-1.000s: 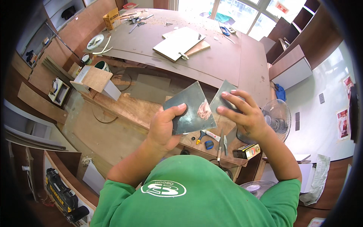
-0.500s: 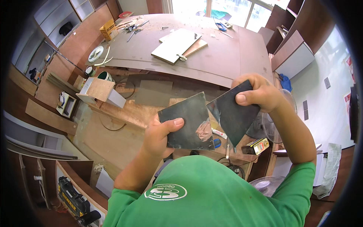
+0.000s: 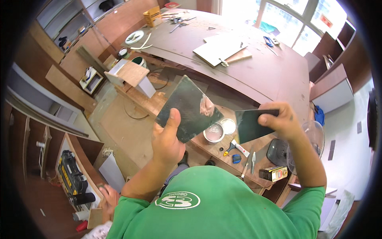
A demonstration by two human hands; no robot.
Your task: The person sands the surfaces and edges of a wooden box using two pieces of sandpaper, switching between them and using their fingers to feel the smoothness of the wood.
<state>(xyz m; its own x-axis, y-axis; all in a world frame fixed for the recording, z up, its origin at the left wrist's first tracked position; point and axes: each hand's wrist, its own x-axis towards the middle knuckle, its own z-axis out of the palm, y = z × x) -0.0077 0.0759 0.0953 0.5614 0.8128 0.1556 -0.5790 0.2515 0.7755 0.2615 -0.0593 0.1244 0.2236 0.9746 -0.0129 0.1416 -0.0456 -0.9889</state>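
Head camera: I see the left hand (image 3: 168, 139) gripping a smeared plate (image 3: 185, 107), the right hand (image 3: 281, 119) clasping a second dark plate (image 3: 252, 126).

A wooden bench (image 3: 215, 151) carried an open tub (image 3: 213, 141) of pinkish paste, a pale round lid (image 3: 229, 126) just beside it, a blue tape measure (image 3: 236, 158) and a rectangular tin (image 3: 273, 174). Beyond, a broad brown table (image 3: 274, 81) held a white board (image 3: 218, 51) overlapping a wooden board (image 3: 241, 56), and a yellow cardboard box (image 3: 152, 17).
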